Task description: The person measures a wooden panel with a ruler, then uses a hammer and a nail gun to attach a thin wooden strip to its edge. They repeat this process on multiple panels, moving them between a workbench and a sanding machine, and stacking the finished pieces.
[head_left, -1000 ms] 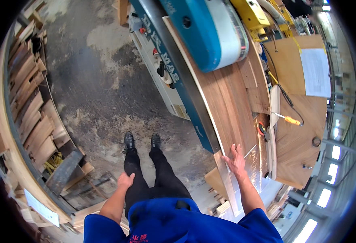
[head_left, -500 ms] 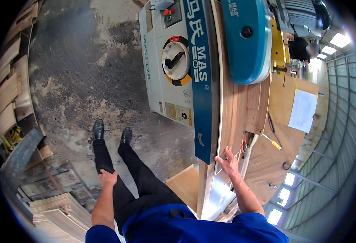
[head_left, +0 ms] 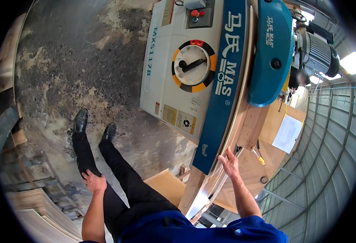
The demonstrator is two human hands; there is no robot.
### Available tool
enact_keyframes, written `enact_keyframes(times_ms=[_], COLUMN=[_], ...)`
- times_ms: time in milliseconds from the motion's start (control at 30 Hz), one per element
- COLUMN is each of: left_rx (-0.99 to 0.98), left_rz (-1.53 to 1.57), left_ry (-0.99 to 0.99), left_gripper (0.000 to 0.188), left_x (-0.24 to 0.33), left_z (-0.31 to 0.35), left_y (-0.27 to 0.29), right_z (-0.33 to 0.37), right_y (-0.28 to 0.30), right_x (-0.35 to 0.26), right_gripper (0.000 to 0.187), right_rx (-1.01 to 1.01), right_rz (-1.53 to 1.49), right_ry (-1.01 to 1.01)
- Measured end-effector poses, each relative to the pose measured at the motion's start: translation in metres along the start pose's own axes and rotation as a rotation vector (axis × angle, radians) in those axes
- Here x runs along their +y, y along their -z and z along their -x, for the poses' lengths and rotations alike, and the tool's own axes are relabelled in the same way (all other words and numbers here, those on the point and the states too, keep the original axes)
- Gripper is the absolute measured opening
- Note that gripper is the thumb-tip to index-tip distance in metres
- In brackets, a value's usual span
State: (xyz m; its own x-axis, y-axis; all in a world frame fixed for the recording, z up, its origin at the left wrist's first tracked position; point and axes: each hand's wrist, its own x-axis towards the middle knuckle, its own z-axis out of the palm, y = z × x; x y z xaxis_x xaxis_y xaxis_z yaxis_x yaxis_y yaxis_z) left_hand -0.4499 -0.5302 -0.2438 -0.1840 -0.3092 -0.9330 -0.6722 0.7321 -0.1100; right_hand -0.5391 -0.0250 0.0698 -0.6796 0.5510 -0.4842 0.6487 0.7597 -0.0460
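Worker in a blue shirt (head_left: 202, 233) beside a woodworking machine, seen from above. The left hand (head_left: 94, 181) lies on the left thigh of the black trousers (head_left: 135, 182), its fingers spread loosely over the cloth and unclenched. The right hand (head_left: 229, 164) is at the near end of a wooden board (head_left: 243, 123), thumb and fingers extended and parted; how firmly they press cannot be told. The board lies flat on the machine's table, its long axis running away from the worker, upward and slightly rightward, roughly parallel to the blue front band (head_left: 229, 65). Its near end points toward the worker; its far part runs in beside the rounded blue guard (head_left: 272, 52), which hides some of it. Left of the band stands the pale cabinet (head_left: 162, 77), bearing a handwheel (head_left: 191, 65) ringed in black and orange. Beyond the board, a yellow-handled tool (head_left: 260, 159) lies on a chevron-patterned wood panel (head_left: 242, 184); farther up are a white sheet of paper (head_left: 287, 134) and, past the guard, a ribbed electric motor (head_left: 317, 52).
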Motion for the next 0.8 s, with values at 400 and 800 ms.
enact_keyframes(times_ms=[400,800], left_rx=[-0.035,-0.048], left_rz=[0.06,0.087], left_ry=[0.013,0.008], left_gripper=[0.087,0.089], left_x=[-0.005,-0.009], left_z=[-0.005,-0.008], left_y=[0.0,-0.002], right_z=[-0.028,-0.046], right_y=[0.001,-0.006], right_x=[-0.053,-0.088], right_gripper=[0.087,0.068], right_rx=[0.005,0.149], right_rz=[-0.221,-0.158], right_ry=[0.022,0.043])
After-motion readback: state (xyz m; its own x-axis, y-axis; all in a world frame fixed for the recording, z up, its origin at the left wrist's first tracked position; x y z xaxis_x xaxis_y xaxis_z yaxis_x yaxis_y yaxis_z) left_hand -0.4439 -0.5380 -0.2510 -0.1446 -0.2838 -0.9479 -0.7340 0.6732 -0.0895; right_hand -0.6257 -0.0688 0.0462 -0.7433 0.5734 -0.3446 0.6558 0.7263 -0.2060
